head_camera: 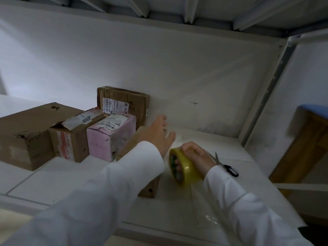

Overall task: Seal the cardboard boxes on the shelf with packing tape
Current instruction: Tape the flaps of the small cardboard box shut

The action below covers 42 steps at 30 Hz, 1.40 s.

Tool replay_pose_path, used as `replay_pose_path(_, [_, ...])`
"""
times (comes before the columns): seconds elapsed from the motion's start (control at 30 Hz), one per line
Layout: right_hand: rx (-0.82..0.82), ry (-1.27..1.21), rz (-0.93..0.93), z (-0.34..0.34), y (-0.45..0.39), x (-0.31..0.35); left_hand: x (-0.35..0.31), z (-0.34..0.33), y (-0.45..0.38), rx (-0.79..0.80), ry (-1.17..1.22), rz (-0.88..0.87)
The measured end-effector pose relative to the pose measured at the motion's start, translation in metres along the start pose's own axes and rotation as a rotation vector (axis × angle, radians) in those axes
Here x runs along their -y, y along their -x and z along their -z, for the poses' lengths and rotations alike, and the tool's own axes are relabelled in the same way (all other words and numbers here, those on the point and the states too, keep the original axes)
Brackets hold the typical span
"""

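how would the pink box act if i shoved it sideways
The pink box would probably slide rather than tip, since it sits low and wide on the smooth shelf. It likely meets resistance leftward, as a brown box stands against it. Its torn top suggests soft, easily dented card.

So the right hand (196, 155) grips a roll of yellowish clear packing tape (184, 167), fingers poked through the core, held just above the white metal shelf (195, 206). The left hand (159, 132) reaches forward with blurry, spread fingers over a low brown cardboard box (149, 189), mostly hidden under the white sleeve. Left of that sit a pink labelled box (110, 137), a torn brown box with red-patterned tape (71, 139), a big plain brown box (26, 135) and an upright brown box (124, 103) against the back wall. Black-handled scissors (225, 166) lie beside the right wrist.
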State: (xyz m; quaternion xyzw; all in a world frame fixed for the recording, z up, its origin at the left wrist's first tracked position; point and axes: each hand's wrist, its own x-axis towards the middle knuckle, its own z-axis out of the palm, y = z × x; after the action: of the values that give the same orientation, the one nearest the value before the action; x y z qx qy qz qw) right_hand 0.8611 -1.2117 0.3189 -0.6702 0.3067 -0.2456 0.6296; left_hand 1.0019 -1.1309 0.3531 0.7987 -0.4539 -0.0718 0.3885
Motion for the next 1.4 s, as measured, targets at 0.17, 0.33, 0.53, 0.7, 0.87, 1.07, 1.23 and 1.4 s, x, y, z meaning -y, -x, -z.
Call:
replay_pose_path(0.17, [-0.159,-0.037,-0.007,0.021,-0.005,-0.006,0.030,0.034,-0.022,0.043,-0.222,0.166])
replay_pose_path(0.33, [-0.095,-0.005,0.012,-0.010,-0.004,0.004,0.039,0.042,0.003,0.256,-0.141,0.341])
replay_pose_path(0.53, [-0.142,0.182,0.116,-0.039,-0.006,0.024,0.016,0.060,0.020,0.387,0.213,0.541])
replay_pose_path(0.7, [-0.105,0.197,0.112,-0.029,-0.016,0.067,-0.006,0.095,0.029,0.423,0.385,0.476])
replay_pose_path(0.87, [-0.023,0.159,0.096,-0.021,-0.024,0.070,-0.007,0.104,0.026,0.587,0.285,0.403])
replay_pose_path(1.07, [0.012,0.183,0.019,-0.012,-0.039,0.049,0.007,0.085,0.022,0.559,0.370,0.515])
replay_pose_path(1.23, [-0.191,0.176,0.080,-0.025,-0.047,0.057,0.005,0.073,0.004,0.085,-0.339,0.051])
replay_pose_path(1.4, [-0.272,0.176,0.083,-0.020,-0.051,0.061,0.000,0.076,0.015,0.428,-0.329,-0.196])
